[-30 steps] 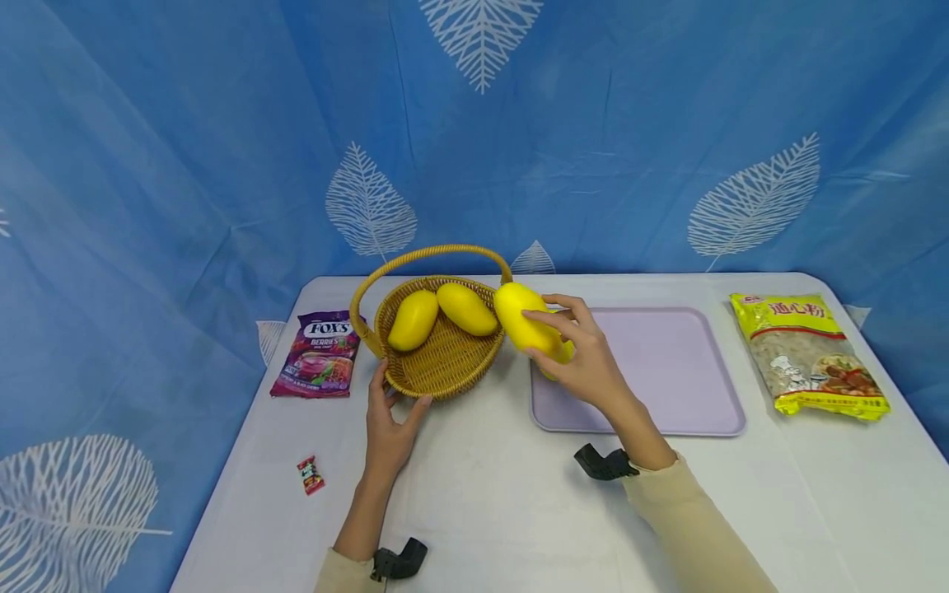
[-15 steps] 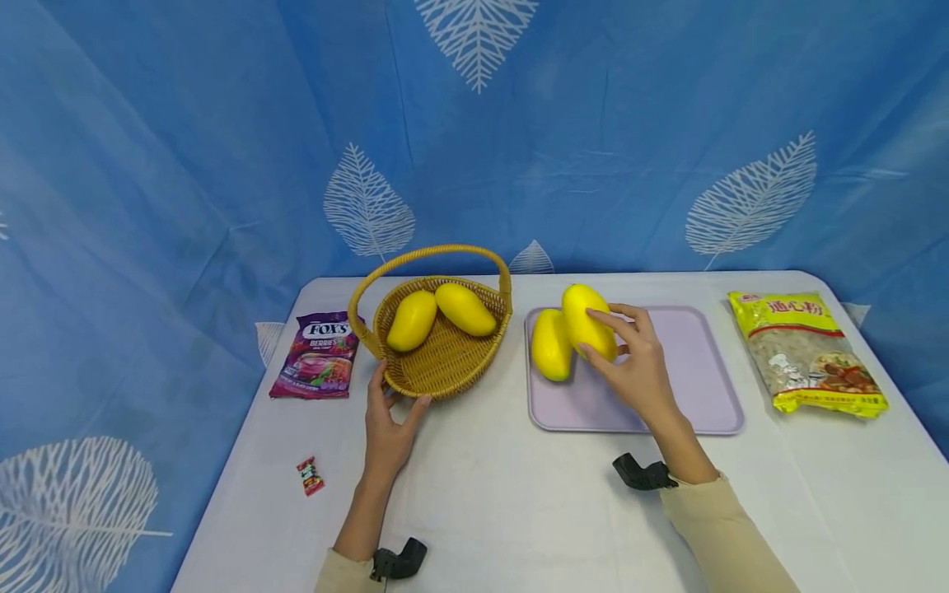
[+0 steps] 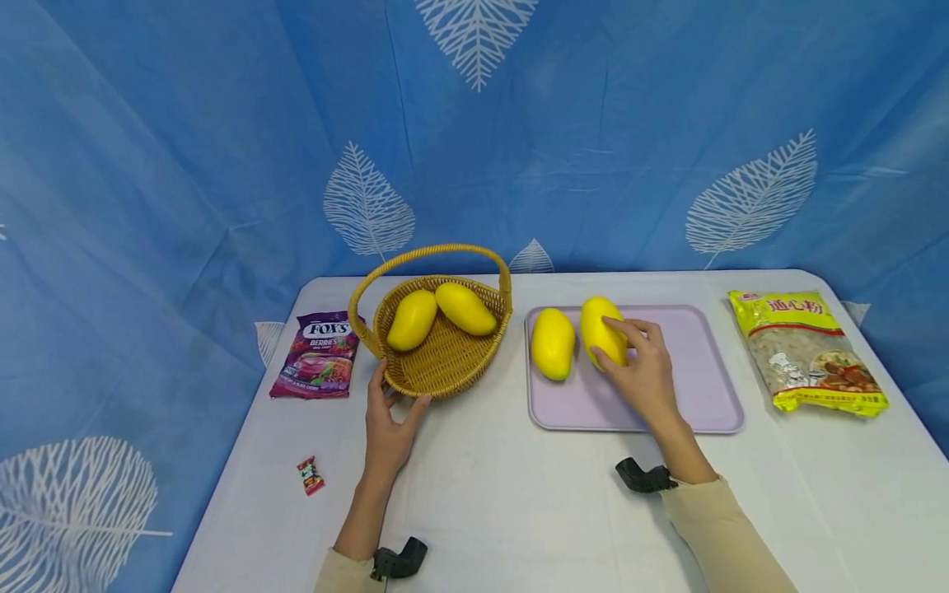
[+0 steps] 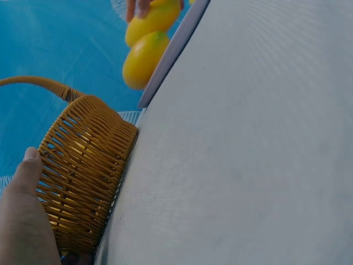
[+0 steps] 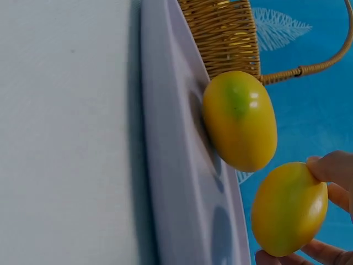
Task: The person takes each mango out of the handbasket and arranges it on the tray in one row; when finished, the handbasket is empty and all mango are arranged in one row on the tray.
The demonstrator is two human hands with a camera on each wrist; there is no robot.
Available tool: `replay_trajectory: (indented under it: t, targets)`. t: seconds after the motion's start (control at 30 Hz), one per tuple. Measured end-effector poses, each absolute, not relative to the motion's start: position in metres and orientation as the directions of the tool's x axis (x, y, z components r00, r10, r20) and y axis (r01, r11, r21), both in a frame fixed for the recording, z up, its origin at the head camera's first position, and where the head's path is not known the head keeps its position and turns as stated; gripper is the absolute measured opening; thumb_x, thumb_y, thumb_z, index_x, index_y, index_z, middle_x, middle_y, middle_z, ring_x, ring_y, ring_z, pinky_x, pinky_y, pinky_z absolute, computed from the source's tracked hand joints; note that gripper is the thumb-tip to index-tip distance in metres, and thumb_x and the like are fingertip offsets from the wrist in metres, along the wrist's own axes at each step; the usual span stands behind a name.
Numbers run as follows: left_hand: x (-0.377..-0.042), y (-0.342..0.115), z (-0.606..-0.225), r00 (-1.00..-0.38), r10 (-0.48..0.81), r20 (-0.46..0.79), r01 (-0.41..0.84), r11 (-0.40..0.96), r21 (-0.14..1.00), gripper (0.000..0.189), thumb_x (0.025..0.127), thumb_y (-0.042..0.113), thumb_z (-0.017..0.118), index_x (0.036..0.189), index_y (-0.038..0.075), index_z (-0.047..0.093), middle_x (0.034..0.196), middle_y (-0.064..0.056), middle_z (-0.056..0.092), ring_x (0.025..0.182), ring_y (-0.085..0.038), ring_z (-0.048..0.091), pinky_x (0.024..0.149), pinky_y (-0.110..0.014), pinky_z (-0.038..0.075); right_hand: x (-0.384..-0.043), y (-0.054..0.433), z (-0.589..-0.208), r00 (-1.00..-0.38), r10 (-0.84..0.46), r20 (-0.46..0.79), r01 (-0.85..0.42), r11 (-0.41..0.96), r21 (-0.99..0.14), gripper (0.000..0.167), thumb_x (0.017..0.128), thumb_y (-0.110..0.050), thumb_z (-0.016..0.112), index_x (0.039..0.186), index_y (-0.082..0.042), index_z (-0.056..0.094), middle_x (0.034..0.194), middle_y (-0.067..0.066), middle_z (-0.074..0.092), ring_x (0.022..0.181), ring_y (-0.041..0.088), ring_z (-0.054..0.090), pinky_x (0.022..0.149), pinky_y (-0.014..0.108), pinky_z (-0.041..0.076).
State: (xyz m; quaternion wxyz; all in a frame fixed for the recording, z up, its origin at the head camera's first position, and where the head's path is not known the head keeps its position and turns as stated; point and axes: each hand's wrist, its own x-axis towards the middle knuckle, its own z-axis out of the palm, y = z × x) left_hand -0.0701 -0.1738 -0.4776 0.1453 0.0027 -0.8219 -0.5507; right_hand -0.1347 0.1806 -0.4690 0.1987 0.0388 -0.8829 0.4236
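My right hand (image 3: 643,369) grips a yellow mango (image 3: 602,331) between thumb and fingers over the lilac tray (image 3: 689,412). In the right wrist view a gap and a shadow separate this held mango (image 5: 289,210) from the tray. Left of it, another mango (image 3: 553,344) lies on the tray. My left hand (image 3: 389,432) holds the near left side of a wicker basket (image 3: 445,362) with a tall handle. Its thumb (image 4: 27,174) lies against the weave in the left wrist view; the other fingers are mostly hidden there. Inside the basket rest two mangoes (image 3: 413,321).
A purple candy bag (image 3: 317,356) lies left of the basket, with a small red wrapped sweet (image 3: 310,475) nearer the front. At the right stands a yellow pasta packet (image 3: 806,352). A blue leaf-patterned curtain (image 3: 608,148) hangs behind the white table (image 3: 511,502).
My right hand has carried its mango rightward from beside the basket to over the tray, then lowered it, uncovering the other tray mango. My left hand stays at the basket.
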Motion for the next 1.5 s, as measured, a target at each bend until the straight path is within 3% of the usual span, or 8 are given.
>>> replay_trajectory:
  t: [0.57,0.87,1.07,1.33,1.5]
  targets:
    - [-0.07,-0.173,-0.478,-0.96,-0.168,0.224,0.143,0.393,0.908,0.081,0.09,0.013,0.07,0.153,0.0,0.02,0.156,-0.023,0.027,0.135,-0.042,0.039,0.108,-0.057,0.039,-0.133,0.181,-0.482,-0.953,0.111,0.281,-0.124,0.705,-0.698,0.048,0.084,-0.018,0.078,0.128,-0.006,0.063,0.12,0.026,0.05,0.089,0.033,0.053,0.073,0.037,0.042]
    - [-0.069,-0.173,-0.476,-0.959,-0.171,0.225,0.142,0.396,0.907,0.081,0.091,0.013,0.07,0.153,-0.002,0.02,0.156,-0.024,0.027,0.136,-0.043,0.039,0.108,-0.057,0.039,-0.131,0.178,-0.476,-0.969,0.069,0.238,-0.1,0.768,-0.632,0.052,0.086,-0.025,0.076,0.133,-0.008,0.06,0.125,0.03,0.046,0.096,0.04,0.053,0.074,0.047,0.046]
    - [-0.07,-0.172,-0.477,-0.958,-0.167,0.233,0.151,0.398,0.905,0.081,0.091,0.013,0.07,0.152,-0.003,0.02,0.157,-0.024,0.027,0.137,-0.042,0.038,0.108,-0.058,0.039,-0.128,0.177,-0.474,-0.972,0.064,0.225,-0.088,0.791,-0.605,0.054,0.086,-0.028,0.075,0.135,-0.013,0.059,0.128,0.027,0.044,0.091,0.035,0.051,0.063,0.036,0.04]
    - [-0.07,-0.172,-0.478,-0.957,-0.169,0.236,0.152,0.398,0.904,0.08,0.09,0.011,0.07,0.152,-0.002,0.021,0.157,-0.023,0.027,0.138,-0.041,0.038,0.108,-0.057,0.039,-0.128,0.177,-0.474,-0.972,0.056,0.228,-0.093,0.801,-0.592,0.054,0.086,-0.029,0.075,0.135,-0.014,0.059,0.129,0.026,0.044,0.1,0.039,0.051,0.064,0.045,0.046]
    - [-0.071,-0.173,-0.479,-0.958,-0.168,0.231,0.149,0.399,0.905,0.081,0.09,0.013,0.07,0.153,-0.002,0.02,0.157,-0.024,0.027,0.138,-0.042,0.038,0.108,-0.057,0.039,-0.128,0.177,-0.472,-0.973,0.051,0.224,-0.091,0.809,-0.581,0.055,0.085,-0.03,0.075,0.136,-0.015,0.059,0.129,0.026,0.044,0.099,0.039,0.051,0.059,0.04,0.044]
